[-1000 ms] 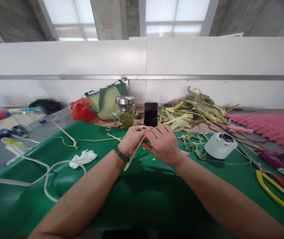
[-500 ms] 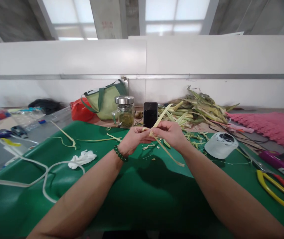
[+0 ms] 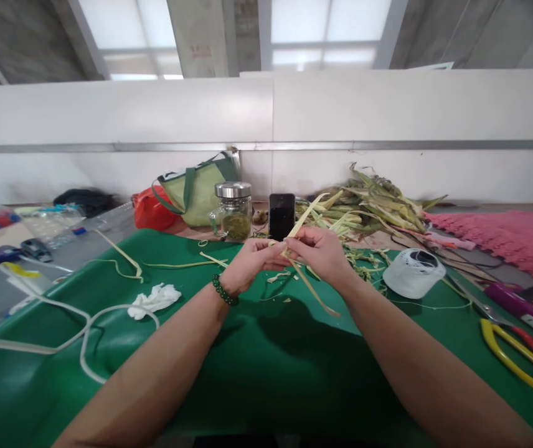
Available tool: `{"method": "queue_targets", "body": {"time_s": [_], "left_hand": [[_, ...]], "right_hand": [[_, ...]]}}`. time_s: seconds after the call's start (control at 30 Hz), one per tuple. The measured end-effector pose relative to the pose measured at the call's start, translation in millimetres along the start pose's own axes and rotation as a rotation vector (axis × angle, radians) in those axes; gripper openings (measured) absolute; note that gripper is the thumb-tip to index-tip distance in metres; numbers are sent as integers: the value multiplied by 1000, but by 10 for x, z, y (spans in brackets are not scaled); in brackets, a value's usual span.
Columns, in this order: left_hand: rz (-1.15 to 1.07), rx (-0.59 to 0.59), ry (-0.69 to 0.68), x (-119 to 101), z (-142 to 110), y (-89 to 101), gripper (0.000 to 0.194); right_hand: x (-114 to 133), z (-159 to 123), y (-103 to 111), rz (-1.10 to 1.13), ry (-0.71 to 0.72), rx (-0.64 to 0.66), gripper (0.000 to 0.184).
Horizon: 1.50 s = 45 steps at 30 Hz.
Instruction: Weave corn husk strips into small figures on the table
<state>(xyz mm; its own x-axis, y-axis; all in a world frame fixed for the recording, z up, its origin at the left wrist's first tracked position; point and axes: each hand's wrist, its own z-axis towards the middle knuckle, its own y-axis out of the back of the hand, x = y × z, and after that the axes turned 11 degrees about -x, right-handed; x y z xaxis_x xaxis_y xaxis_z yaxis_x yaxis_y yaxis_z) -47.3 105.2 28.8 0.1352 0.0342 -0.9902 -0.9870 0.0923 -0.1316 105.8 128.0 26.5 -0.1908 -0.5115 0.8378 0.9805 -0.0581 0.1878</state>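
My left hand [image 3: 250,264], with a green bead bracelet [image 3: 222,290] at the wrist, pinches a pale yellow-green leaf strip [image 3: 308,213] between thumb and fingers. Touching it from the other side, my right hand [image 3: 321,250] grips the same bundle with thumb and forefinger. One flat end slants up to the right above my right fingers; a thinner tail [image 3: 316,292] hangs down below. Where the pieces cross, my fingertips partly hide them. Leaf scraps [image 3: 279,277] lie on the green mat [image 3: 266,361] under my hands.
Behind my hands stand a phone [image 3: 282,214] and a lidded glass jar [image 3: 237,218]. Farther right lies a heap of dry leaves [image 3: 378,202]. A white spool of thread [image 3: 411,277] and yellow-and-red-handled scissors [image 3: 504,348] sit at right; a crumpled tissue [image 3: 154,300] and white cord [image 3: 84,339] at left.
My left thumb has shifted slightly forward along the strip, toward my right fingers. The hanging tail has swung a little left and down. Both hands still grip the strip.
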Motion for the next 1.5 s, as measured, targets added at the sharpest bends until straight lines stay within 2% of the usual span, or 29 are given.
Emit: {"method": "queue_targets", "body": {"time_s": [0.37,0.63,0.77,0.87,0.97,1.07,1.17,1.27,1.37,1.43,1.5], "left_hand": [[77,-58,-55,36,29,-1,29],[86,-94,-77,20,19,3,30],[42,-173,-60,6,32,14,29],[36,-191,-51,9,41,24,27],[36,-180,-46,19,44,28,28],[23,-170,-30,29,42,22,29],[3,-194,-19,43,42,3,31],[-54,-221,-5,65,47,-27,32],[-108,-229,1,84,56,-51,29],[-135,-220,11,87,59,-56,25],[-172,-183,32,80,59,-50,24]], "right_hand": [[-31,-16,-10,-56,95,-13,17],[-11,-25,-25,-28,87,-79,18],[5,1,52,-154,122,-123,40],[-8,33,91,-299,72,-45,47],[-23,47,69,-195,-16,18,33],[-16,27,29,-21,-52,19,32],[23,-42,7,-159,117,-65,26],[82,-155,-14,-519,484,-185,21],[128,-268,-60,-813,816,-217,23],[134,-319,-102,-924,936,-214,24],[119,-346,-144,-981,981,-200,24]]}}
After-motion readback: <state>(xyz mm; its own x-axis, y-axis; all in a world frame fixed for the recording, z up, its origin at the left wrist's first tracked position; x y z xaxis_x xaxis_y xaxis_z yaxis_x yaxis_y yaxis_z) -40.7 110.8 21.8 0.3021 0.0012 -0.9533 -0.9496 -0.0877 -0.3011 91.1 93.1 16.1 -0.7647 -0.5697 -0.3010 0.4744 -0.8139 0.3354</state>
